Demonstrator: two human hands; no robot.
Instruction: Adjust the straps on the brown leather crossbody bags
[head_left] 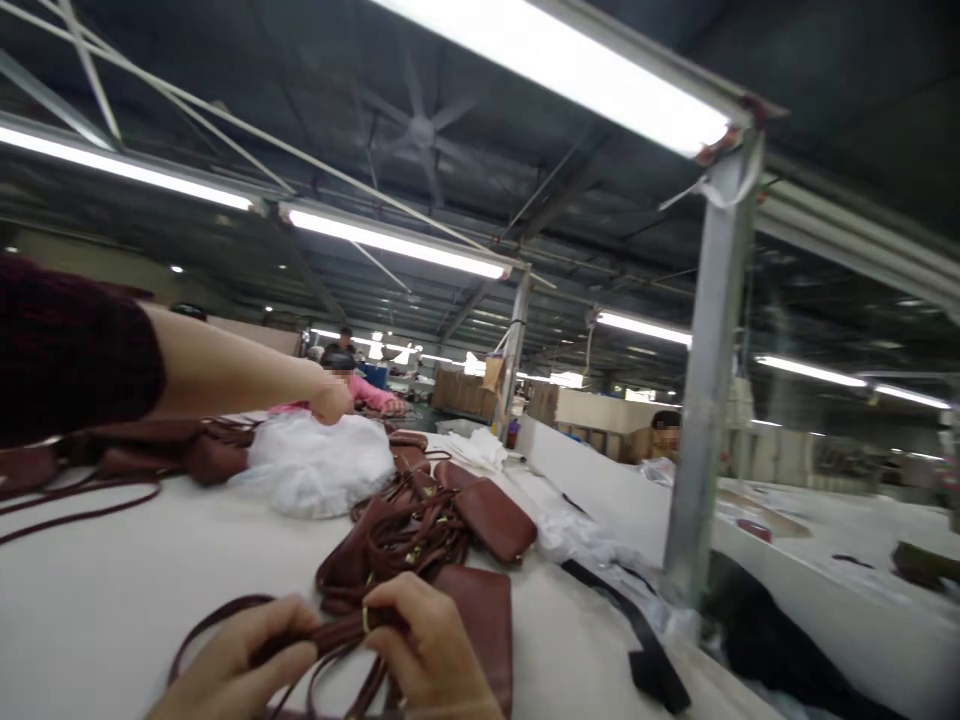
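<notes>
At the bottom of the head view, my left hand (244,665) is closed on a brown leather strap (337,632), pinched between thumb and fingers. My right hand (433,650) grips the same strap at a small gold-coloured metal piece (366,618). Loops of strap hang below and to the left. Under and beside my right hand lies a flat brown leather bag (476,620). Just beyond it is a heap of brown bags with tangled straps (420,530) and gold-coloured fittings.
A co-worker's arm (232,365) in a dark sleeve reaches from the left over a white plastic bundle (315,465). More brown bags (165,450) lie at left. On the right stand a metal post (709,400) and a low white partition (600,470); a black strip (637,630) lies nearby.
</notes>
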